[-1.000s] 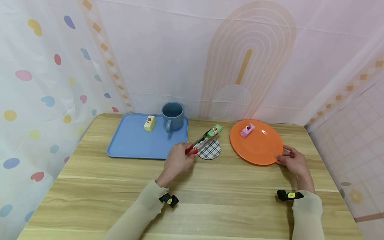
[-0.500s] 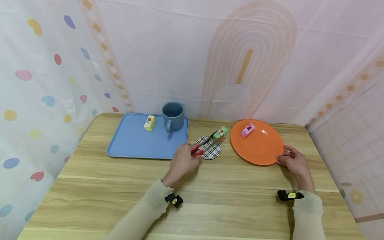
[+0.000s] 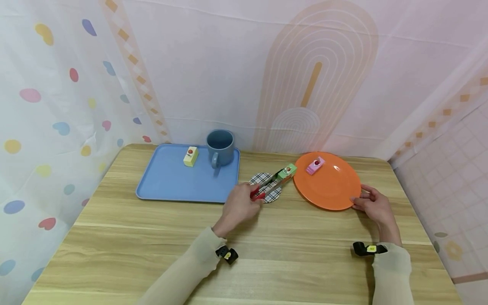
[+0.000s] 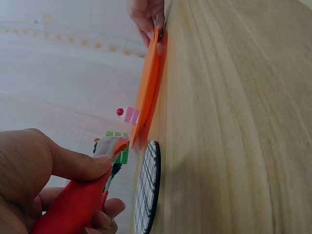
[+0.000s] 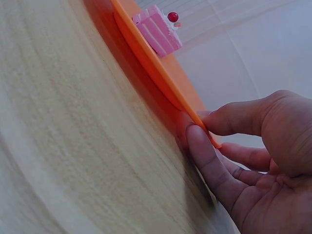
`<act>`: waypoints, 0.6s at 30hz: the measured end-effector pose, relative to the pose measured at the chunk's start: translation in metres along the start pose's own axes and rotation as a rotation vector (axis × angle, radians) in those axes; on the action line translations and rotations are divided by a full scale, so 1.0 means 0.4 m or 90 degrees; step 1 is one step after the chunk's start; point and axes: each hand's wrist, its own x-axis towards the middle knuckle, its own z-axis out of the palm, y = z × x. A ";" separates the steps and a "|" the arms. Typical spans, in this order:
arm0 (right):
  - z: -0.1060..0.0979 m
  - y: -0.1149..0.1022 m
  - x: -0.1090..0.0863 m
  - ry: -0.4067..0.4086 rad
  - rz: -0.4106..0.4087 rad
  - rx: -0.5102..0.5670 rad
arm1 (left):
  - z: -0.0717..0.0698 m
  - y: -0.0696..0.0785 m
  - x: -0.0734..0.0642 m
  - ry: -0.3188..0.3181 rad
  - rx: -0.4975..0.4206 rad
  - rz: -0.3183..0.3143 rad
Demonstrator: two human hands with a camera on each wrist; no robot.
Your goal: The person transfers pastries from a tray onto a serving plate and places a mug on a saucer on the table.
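Observation:
My left hand grips the red handles of a pair of tongs. Between the tongs' tips is a green toy cake slice with a red berry on top, held above the table at the left rim of the orange plate. My right hand pinches the plate's right rim, thumb on top and a finger beneath, as the right wrist view shows. On the plate's far left part sits a pink toy cake slice with a red berry. Under the tongs lies a round checked coaster.
A blue tray lies at the left of the wooden table. On it stand a blue-grey mug and a yellow toy cake slice. Printed curtains hang behind the table's back edge.
My left hand has moved to the right with the tongs, bringing the green cake slice from over the coaster's far edge to the plate's rim. My right hand and the plate stay where they were.

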 end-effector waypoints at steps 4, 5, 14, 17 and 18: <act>-0.001 -0.002 -0.001 0.000 0.001 -0.002 | 0.007 0.007 0.006 -0.007 -0.002 -0.001; -0.001 -0.002 -0.002 -0.001 0.001 -0.002 | 0.008 0.009 0.007 -0.006 0.000 0.002; 0.001 0.000 -0.001 -0.004 0.004 -0.006 | 0.022 0.024 0.015 -0.017 -0.006 0.021; 0.000 0.001 -0.001 -0.004 0.006 -0.007 | 0.030 0.029 0.019 -0.019 -0.001 0.026; -0.001 0.001 0.000 -0.003 0.006 -0.007 | 0.032 0.031 0.021 -0.019 0.000 0.028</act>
